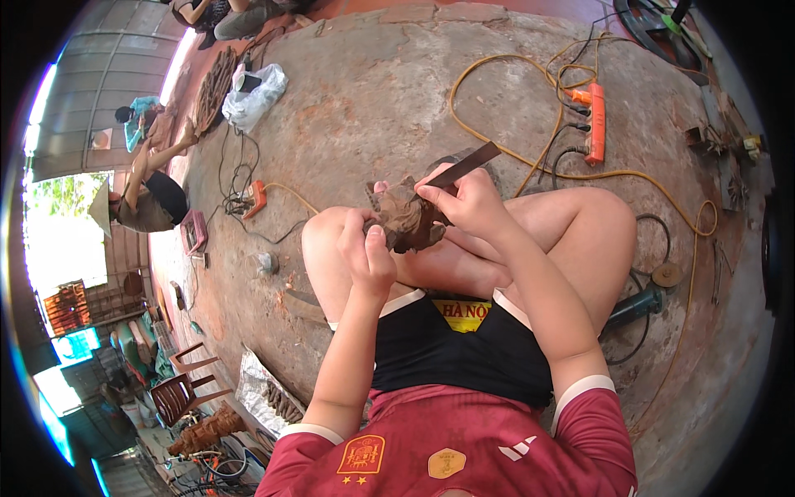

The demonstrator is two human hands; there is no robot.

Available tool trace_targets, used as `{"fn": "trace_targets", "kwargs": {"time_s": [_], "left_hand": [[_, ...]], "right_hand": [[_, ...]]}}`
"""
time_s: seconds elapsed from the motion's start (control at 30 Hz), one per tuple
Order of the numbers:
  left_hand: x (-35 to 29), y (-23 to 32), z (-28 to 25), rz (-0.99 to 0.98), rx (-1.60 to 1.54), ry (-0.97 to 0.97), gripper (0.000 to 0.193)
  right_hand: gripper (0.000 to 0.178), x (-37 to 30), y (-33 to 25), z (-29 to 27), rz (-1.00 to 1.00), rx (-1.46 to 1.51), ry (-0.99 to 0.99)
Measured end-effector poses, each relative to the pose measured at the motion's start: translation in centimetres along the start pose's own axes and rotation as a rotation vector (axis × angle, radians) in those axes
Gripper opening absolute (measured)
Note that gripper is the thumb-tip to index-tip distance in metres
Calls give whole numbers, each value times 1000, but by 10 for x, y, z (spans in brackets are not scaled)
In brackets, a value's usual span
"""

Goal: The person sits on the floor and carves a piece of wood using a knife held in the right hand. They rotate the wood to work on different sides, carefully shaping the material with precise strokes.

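Observation:
Above my crossed legs, my left hand is closed around a brown carved wooden piece with an irregular, knobbly outline. My right hand grips a flat, dark, straight-edged strip, which looks like a file or scraper blade. Its free end points up and to the right, away from the carving. The right fingertips are right beside the carving's upper right side. Where the strip's lower end meets the wood is hidden by my fingers.
A yellow cable loops across the floor to an orange power strip. By my right knee lies a teal power tool. Left are another orange power strip, a plastic bag and a chair. Other people sit farther off.

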State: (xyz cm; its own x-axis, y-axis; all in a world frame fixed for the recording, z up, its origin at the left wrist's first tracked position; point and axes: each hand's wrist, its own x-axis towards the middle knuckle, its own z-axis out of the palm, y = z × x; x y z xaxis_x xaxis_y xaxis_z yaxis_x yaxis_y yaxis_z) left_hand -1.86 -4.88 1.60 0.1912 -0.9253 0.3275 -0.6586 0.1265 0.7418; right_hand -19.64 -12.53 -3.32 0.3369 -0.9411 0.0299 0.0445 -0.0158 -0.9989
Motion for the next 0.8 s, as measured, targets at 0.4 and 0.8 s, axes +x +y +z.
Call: {"fn": "trace_targets", "kwargs": {"time_s": [0.4,0.8], "left_hand": [[0,-3,-3,105,-6,26,23],[5,7,-14,-121,-57,-169,14]], "right_hand": [[12,-1,0,6,1,163,-22],[13,6,14,-2,-98,191,-46]]}}
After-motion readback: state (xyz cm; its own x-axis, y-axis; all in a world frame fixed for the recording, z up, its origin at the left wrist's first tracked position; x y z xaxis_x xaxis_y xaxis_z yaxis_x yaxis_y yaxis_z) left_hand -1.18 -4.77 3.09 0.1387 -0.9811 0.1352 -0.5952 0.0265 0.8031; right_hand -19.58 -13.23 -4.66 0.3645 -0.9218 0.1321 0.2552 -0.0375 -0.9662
